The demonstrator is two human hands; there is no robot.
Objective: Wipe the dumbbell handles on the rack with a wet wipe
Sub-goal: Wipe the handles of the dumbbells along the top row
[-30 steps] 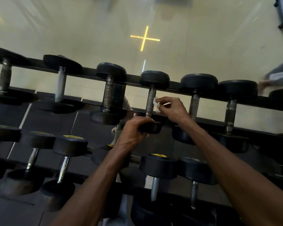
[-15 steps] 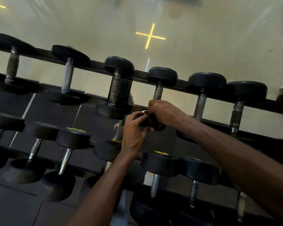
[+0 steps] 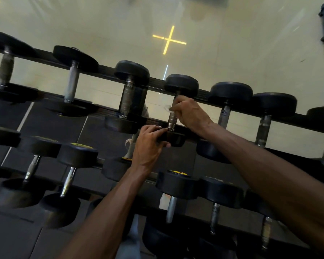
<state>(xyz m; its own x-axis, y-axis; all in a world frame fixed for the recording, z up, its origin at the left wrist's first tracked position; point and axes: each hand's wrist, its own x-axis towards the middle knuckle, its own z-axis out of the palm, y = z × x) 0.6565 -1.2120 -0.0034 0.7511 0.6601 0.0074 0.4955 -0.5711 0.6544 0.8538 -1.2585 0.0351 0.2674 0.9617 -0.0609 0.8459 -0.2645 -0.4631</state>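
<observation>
Head view: scuffed steel dumbbell handle (image 3: 172, 119)

Black dumbbell on the rack's top tier, handle being wiped.

The dumbbell (image 3: 181, 86) lies across the rack (image 3: 105, 69) rails, its steel handle (image 3: 172, 120) running front to back; a pale, blurred wet wipe (image 3: 166, 107) sits against the handle's upper part, near the far head. Other dumbbells lie in a row either side.

Matt black rubber-looking dumbbell heads (image 3: 181, 86), dull knurled metal handles (image 3: 172, 118), glossy pale floor (image 3: 232, 53).
</observation>
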